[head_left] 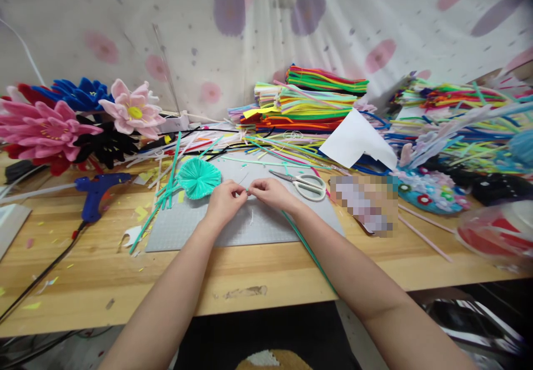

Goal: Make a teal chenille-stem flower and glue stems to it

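Observation:
My left hand point(225, 200) and my right hand point(272, 192) meet over the grey cutting mat point(183, 231). Both are closed in a pinch, fingertips almost touching. A tiny greenish bit shows between them, too small to name. Left of my left hand lies a round, fan-pleated turquoise pipe-cleaner piece point(199, 178). Green pipe cleaners point(171, 178) lie beyond it. Another green pipe cleaner point(306, 246) runs along my right forearm towards the table edge; whether it reaches my fingers is hidden. Scissors point(308, 185) with pale handles rest just right of my right hand.
At the left are a blue glue gun point(97, 192) and fuzzy flowers point(45, 125). Bundles of coloured pipe cleaners point(312, 103) are stacked at the back. A torn white paper point(353, 139), a blurred-out flat object point(362, 203) and a plastic tub point(497, 231) stand right.

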Available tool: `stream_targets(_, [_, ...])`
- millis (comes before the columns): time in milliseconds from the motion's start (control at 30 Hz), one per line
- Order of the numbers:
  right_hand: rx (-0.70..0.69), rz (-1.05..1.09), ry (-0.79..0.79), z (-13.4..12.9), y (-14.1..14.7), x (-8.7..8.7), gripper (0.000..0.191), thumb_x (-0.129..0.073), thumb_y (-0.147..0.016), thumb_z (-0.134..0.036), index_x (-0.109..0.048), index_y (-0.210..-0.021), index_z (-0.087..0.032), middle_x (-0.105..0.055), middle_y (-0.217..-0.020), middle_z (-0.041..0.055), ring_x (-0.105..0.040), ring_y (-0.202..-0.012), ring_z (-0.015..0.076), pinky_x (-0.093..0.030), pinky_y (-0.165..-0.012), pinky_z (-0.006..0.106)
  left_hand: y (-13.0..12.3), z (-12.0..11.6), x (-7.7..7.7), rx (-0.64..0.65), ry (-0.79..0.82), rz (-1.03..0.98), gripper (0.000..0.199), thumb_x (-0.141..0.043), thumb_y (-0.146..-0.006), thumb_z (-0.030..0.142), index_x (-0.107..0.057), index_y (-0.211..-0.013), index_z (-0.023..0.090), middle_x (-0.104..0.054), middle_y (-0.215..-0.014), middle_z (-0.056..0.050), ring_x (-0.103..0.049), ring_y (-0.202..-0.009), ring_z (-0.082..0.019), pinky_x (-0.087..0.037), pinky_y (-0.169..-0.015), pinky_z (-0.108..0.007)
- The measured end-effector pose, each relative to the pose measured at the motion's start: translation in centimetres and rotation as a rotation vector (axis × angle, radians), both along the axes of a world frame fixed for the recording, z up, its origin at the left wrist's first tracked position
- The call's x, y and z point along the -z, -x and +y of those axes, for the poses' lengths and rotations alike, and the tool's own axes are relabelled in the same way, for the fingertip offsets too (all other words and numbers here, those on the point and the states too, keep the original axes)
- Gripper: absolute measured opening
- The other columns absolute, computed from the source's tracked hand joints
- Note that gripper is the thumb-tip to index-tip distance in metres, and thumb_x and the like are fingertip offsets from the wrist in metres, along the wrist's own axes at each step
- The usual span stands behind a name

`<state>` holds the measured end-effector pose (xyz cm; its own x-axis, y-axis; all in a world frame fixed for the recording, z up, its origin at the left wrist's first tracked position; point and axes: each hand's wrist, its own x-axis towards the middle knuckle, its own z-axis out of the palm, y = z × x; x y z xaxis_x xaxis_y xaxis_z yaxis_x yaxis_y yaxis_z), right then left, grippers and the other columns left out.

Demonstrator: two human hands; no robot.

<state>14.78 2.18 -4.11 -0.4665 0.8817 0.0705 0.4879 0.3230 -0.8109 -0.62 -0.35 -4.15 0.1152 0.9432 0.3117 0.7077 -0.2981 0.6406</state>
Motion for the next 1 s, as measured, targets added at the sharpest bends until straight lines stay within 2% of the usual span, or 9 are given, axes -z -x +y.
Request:
stream_targets(133, [0.037,-0.098,-0.148,-0.5,0.2,-0.1,0.021,-0.045,-0.079,-0.024,-0.064,-0.075,-0.015,-0.06,-0.067,0.0007,-0.047,-0.063,0.0098,-0.029,-0.06,0.021,0.2,0.1,0.0,-0.008,0.029,-0.084,0.011,-0.057,-0.065,0.019,-0.065,-0.057,0.018,-0.058,-0.06,-0.001,-0.05,-0.055,-0.012,-0.038,-0.054,-0.025])
stream_targets(267, [-0.041,-0.116,-0.208,-0.7,-0.4,-0.4,0.02,-0.048,-0.081,-0.027,-0.065,-0.083,-0.018,-0.063,-0.077,0.0023,-0.049,-0.067,0.0107,-0.03,-0.062,0.021,1.0,0.2,0.2,0.032,0.326,-0.444,0.01,-0.067,-0.058,0.026,-0.065,-0.057,0.016,-0.059,-0.053,-0.002,-0.049,-0.043,-0.01,-0.039,-0.043,-0.022])
stream_targets(367, [-0.053,-0.104,-0.213,-0.4,-0.6,0.1,0.017,-0.05,-0.08,-0.028,-0.064,-0.083,-0.018,-0.06,-0.072,0.0006,-0.047,-0.064,0.0099,-0.029,-0.061,0.021,1.4,0.3,0.2,0.005,0.458,-0.606,0.013,-0.072,-0.051,0.025,-0.064,-0.054,0.015,-0.057,-0.049,-0.001,-0.048,-0.039,-0.009,-0.038,-0.039,-0.02])
stream_targets(500, [-0.012,0.029,-0.154,0.2,-0.2,0.7,0.018,-0.049,-0.079,-0.03,-0.059,-0.073,-0.016,-0.049,-0.06,-0.003,-0.039,-0.056,0.0081,-0.027,-0.056,0.02,1.2,0.4,-0.2,-0.08,0.457,-0.79,0.015,-0.073,-0.048,0.023,-0.062,-0.051,0.013,-0.056,-0.05,0.0,-0.046,-0.04,-0.007,-0.039,-0.039,-0.019])
stream_targets(633, [0.009,0.203,-0.08,0.1,1.1,0.6,0.022,-0.047,-0.079,-0.034,-0.052,-0.068,-0.016,-0.044,-0.056,-0.0042,-0.038,-0.055,0.0082,-0.028,-0.054,0.02,0.2,0.5,-0.6,-0.201,0.413,-1.152,0.015,-0.072,-0.045,0.018,-0.062,-0.055,0.012,-0.057,-0.054,0.0,-0.048,-0.048,-0.007,-0.042,-0.044,-0.018])
stream_targets(767, [0.029,0.182,-0.116,-0.8,2.8,0.4,0.023,-0.042,-0.081,-0.033,-0.047,-0.065,-0.018,-0.042,-0.056,-0.0044,-0.038,-0.055,0.0083,-0.028,-0.055,0.019,-1.0,0.7,-0.7,-0.344,0.344,-1.387,0.014,-0.067,-0.051,0.01,-0.053,-0.055,0.013,-0.048,-0.049,0.005,-0.04,-0.041,-0.002,-0.029,-0.035,-0.013])
stream_targets(867, [0.034,0.09,-0.215,-1.3,3.8,0.6,0.02,-0.041,-0.08,-0.029,-0.045,-0.063,-0.018,-0.043,-0.057,-0.0043,-0.038,-0.055,0.0082,-0.026,-0.055,0.02,-1.5,0.8,-0.7,-0.379,0.43,-1.513,0.021,-0.061,-0.058,0.007,-0.043,-0.053,0.015,-0.039,-0.044,0.007,-0.033,-0.035,-0.001,-0.019,-0.03,-0.012])
stream_targets(933, [0.017,0.076,-0.243,-1.4,4.0,0.7,0.019,-0.041,-0.08,-0.027,-0.045,-0.064,-0.018,-0.045,-0.059,-0.0041,-0.038,-0.056,0.0081,-0.026,-0.056,0.021,-1.6,0.8,-0.8,-0.382,0.497,-1.563,0.02,-0.058,-0.063,0.007,-0.042,-0.055,0.015,-0.039,-0.044,0.007,-0.033,-0.035,-0.001,-0.018,-0.03,-0.012])
stream_targets(1000, [0.006,0.136,-0.204,-1.0,3.6,0.6,0.019,-0.041,-0.079,-0.027,-0.045,-0.064,-0.018,-0.045,-0.06,-0.004,-0.039,-0.057,0.0079,-0.027,-0.057,0.02,-1.6,0.7,-0.9,-0.327,0.535,-1.546,0.017,-0.059,-0.064,0.009,-0.044,-0.058,0.015,-0.041,-0.047,0.006,-0.034,-0.036,-0.001,-0.02,-0.031,-0.011])
